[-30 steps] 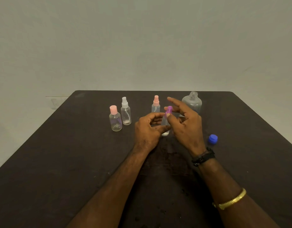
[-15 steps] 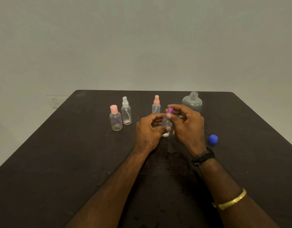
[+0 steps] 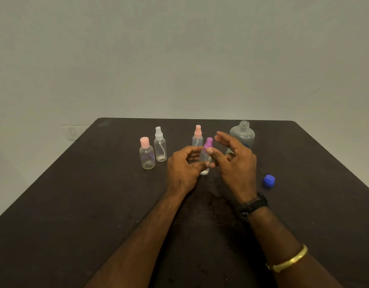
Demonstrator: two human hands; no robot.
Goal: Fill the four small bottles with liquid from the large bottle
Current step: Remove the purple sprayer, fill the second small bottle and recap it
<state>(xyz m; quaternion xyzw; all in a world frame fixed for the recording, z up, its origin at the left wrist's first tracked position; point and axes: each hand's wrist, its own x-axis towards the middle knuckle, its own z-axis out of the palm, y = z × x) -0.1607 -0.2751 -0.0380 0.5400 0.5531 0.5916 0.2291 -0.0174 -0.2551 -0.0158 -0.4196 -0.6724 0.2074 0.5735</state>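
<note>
The left hand (image 3: 184, 167) is gripping a small clear plastic bottle with a purple spray cap (image 3: 203, 155), fingers and thumb curled round its body and holding it upright. The right hand (image 3: 235, 161) is lying apart, fingers straightened and fanned, only the thumb touching the purple cap. Half a second ago those fingers were closing round the cap; now they are releasing it, much as they were a second ago. This is looking like repeated turns with a re-grip between each, though whether the cap is being loosened or tightened is not showing.

The large clear plastic bottle (image 3: 243, 135) is standing uncapped, its threaded neck bare, and the held bottle is sitting just left of it and nearer the person. The round blue screw cap (image 3: 269, 180) is lying right of the large bottle, nearer the person. Left of the large bottle a clear bottle with a pink spray cap (image 3: 197, 136) is standing close by; well further left are a clear bottle with a white spray cap (image 3: 160, 146) and a squat clear bottle with a pink flat cap (image 3: 146, 155) — all three capped. Liquid levels are too faint to judge.

The dark matte surface (image 3: 96, 204) is carrying everything, and a plain pale wall (image 3: 179, 59) is rising behind it.
</note>
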